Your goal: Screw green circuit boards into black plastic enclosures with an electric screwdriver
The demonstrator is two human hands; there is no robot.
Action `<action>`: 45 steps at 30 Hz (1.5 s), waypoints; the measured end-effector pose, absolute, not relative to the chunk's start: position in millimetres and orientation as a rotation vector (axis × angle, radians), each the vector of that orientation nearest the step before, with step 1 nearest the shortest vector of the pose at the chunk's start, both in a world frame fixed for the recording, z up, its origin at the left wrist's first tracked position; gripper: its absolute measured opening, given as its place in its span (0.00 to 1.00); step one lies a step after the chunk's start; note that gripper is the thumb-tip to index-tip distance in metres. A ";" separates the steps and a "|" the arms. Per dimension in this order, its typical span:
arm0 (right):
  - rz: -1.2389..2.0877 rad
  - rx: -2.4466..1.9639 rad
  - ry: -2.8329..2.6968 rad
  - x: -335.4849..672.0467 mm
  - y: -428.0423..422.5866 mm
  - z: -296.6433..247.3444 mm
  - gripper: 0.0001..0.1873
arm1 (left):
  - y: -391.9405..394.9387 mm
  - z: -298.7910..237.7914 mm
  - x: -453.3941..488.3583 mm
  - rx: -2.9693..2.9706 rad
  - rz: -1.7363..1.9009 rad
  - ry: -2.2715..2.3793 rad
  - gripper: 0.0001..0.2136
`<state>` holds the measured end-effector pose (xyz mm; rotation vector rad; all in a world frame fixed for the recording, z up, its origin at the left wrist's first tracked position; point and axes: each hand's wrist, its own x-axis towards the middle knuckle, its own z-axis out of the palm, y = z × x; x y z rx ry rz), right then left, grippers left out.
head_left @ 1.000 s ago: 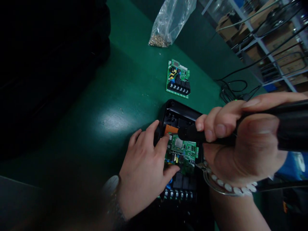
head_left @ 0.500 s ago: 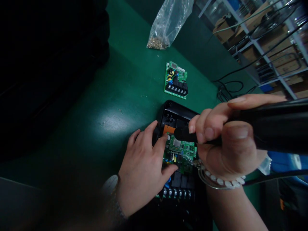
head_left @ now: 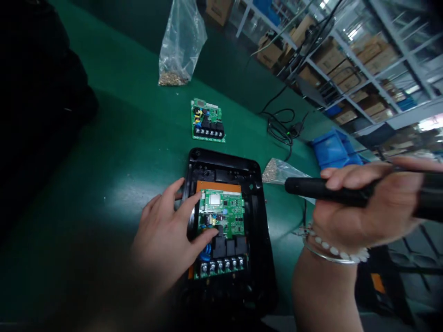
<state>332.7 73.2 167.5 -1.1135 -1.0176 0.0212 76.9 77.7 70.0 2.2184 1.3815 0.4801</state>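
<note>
A green circuit board [head_left: 228, 221] with a row of screw terminals lies on an orange sheet [head_left: 224, 186] inside a black plastic housing [head_left: 258, 230]. My left hand [head_left: 169, 230] reaches over the housing's left side with spread fingers. Its index fingertip touches the board's upper left corner, and the thumb rests by the parts in the middle. To the right, my right hand [head_left: 367, 207] is wrapped around a black electric screwdriver [head_left: 321, 190]. The tool's nose points left, apart from the board and beyond the housing's right edge. Its tip is hard to make out.
A second circuit board [head_left: 207, 121] lies on the green table [head_left: 138, 138] behind the housing. Clear bags of small metal parts [head_left: 175, 77] stand at the back and lie right of the housing. Black cables [head_left: 280, 127], a blue bin [head_left: 332, 147] and shelves with boxes [head_left: 346, 64] are farther off.
My right hand has drawn the electric screwdriver away to the right, off the board, which is now uncovered. My left hand stays at the board's left side. The whole view has shifted.
</note>
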 end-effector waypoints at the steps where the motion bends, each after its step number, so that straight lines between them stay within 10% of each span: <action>1: -0.038 -1.083 -1.069 340.4 70.0 158.6 0.09 | 77.9 69.7 76.3 2.232 0.479 1.376 0.29; 21: 0.118 -1.183 -0.845 397.4 43.0 92.0 0.13 | 82.9 59.7 72.4 2.325 0.457 1.273 0.28; 45: 0.548 -0.754 -0.919 286.4 35.1 200.5 0.11 | 67.2 112.5 121.2 2.125 0.742 1.170 0.06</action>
